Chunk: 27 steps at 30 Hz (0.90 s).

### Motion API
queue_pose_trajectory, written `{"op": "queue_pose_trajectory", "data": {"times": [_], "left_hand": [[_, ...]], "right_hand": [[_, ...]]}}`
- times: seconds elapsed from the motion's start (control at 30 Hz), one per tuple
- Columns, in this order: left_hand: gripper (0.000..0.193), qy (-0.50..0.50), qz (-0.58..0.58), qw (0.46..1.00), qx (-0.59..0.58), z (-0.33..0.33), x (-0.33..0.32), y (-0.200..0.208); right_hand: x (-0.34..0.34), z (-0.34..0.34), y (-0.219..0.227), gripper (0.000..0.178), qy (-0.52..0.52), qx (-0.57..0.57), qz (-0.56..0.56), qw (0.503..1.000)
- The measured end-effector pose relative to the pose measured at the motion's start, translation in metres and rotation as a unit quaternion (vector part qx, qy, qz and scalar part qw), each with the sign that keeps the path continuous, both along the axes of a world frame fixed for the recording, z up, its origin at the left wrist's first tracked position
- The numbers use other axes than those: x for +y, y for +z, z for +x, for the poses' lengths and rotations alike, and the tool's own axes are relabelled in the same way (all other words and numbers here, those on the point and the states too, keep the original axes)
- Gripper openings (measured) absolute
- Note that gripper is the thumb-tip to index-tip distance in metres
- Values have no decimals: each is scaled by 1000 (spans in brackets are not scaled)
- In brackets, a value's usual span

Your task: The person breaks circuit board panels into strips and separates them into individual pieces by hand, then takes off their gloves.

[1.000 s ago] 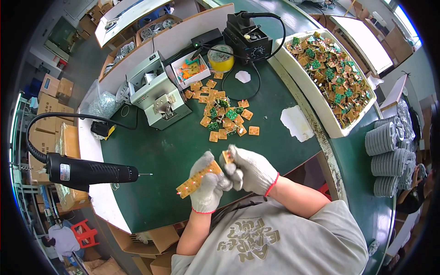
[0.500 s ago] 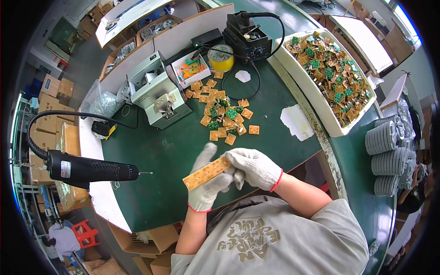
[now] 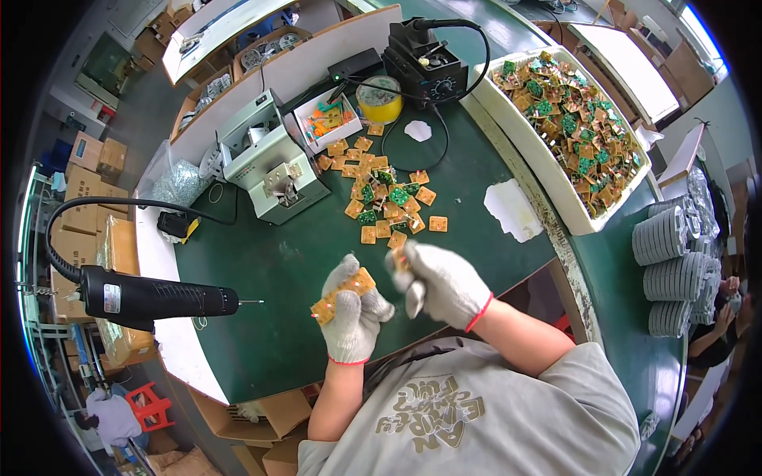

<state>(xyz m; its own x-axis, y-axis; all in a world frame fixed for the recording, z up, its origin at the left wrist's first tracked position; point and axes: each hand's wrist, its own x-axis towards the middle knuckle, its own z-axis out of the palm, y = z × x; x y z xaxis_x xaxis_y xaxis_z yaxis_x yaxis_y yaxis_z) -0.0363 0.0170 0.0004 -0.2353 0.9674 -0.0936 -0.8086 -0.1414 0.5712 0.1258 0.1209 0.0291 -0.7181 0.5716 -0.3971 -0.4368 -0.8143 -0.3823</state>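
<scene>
My left hand [image 3: 351,321], in a white knit glove with a red cuff, grips a tan circuit board strip [image 3: 361,281] with its thumb across the strip. To the right, my right hand [image 3: 444,284], gloved alike, pinches a small tan circuit board piece [image 3: 399,259], partly hidden by the fingers. The two hands are apart, over the near part of the green bench. Beyond them a loose pile of small circuit boards [image 3: 394,209] lies on the bench, some tan side up, some green.
A screwdriver-like black power tool [image 3: 159,297] juts in from the left. Behind the pile stand a grey machine [image 3: 274,170], a white parts tray [image 3: 349,129], yellow tape [image 3: 379,103] and a black soldering station [image 3: 429,67]. A white foam box [image 3: 583,226] of boards stands right, near stacked grey parts [image 3: 660,274].
The strip in my left hand is now shorter. My right hand has come away from it to the right, with a small board piece between its fingers.
</scene>
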Motion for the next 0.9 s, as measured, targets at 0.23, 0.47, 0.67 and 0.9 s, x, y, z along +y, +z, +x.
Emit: {"op": "queue_pose_trajectory", "data": {"times": [0.23,0.47,0.67,0.9], "left_hand": [[58,14,8,997,72,-5,4,11],[59,-43,-44,983,171,6,6,36],[59,-63,24,995,72,6,7,27],[56,-21,-25,998,-56,16,0,8]], "right_hand": [[36,-4,47,38,-49,-74,-179,980],[0,2,20,35,126,-133,187,965],[-3,-3,8,31,112,-107,128,980],[-14,-5,3,28,77,-7,-66,995]]}}
